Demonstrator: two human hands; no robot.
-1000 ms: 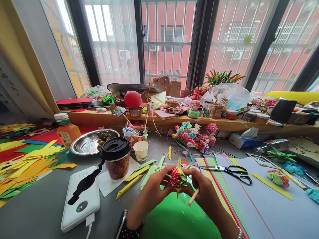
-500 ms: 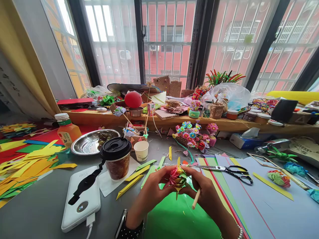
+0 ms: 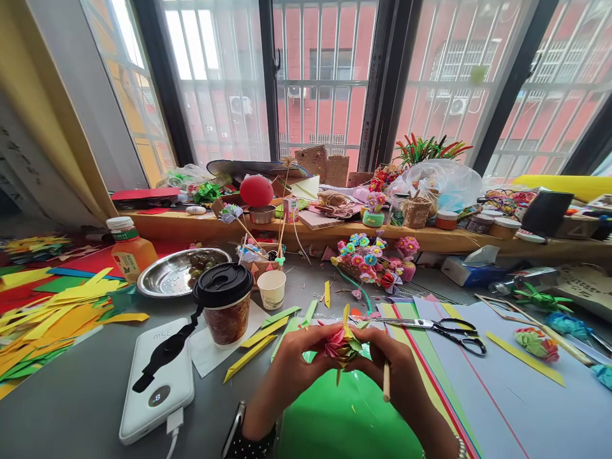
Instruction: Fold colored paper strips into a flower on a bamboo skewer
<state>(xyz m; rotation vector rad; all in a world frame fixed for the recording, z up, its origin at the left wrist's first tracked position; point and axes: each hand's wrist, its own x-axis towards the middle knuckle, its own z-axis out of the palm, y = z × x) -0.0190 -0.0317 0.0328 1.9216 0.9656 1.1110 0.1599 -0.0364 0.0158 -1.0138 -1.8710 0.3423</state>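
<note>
Between my two hands is a folded paper flower (image 3: 342, 345) in pink, yellow and green, with a yellow strip standing up from its top. My left hand (image 3: 297, 363) pinches its pink side between thumb and fingers. On the green side, my right hand (image 3: 393, 360) grips it with thumb and fingertips. A thin wooden stick (image 3: 386, 382) is also tucked in my right hand, its blunt end pointing down toward me. Beneath the flower lies a shiny green mat (image 3: 344, 414).
Black-handled scissors (image 3: 435, 324) lie on coloured paper sheets (image 3: 507, 395) to the right. A lidded coffee cup (image 3: 224, 312), a paper cup (image 3: 272, 290) and a white power bank (image 3: 157, 382) stand or lie left. Yellow paper strips (image 3: 71, 312) pile up far left.
The paper flower has turned slightly in my fingers, and its yellow strip stands more upright. The stick in my right hand has swung to a steeper angle, shifting right.
</note>
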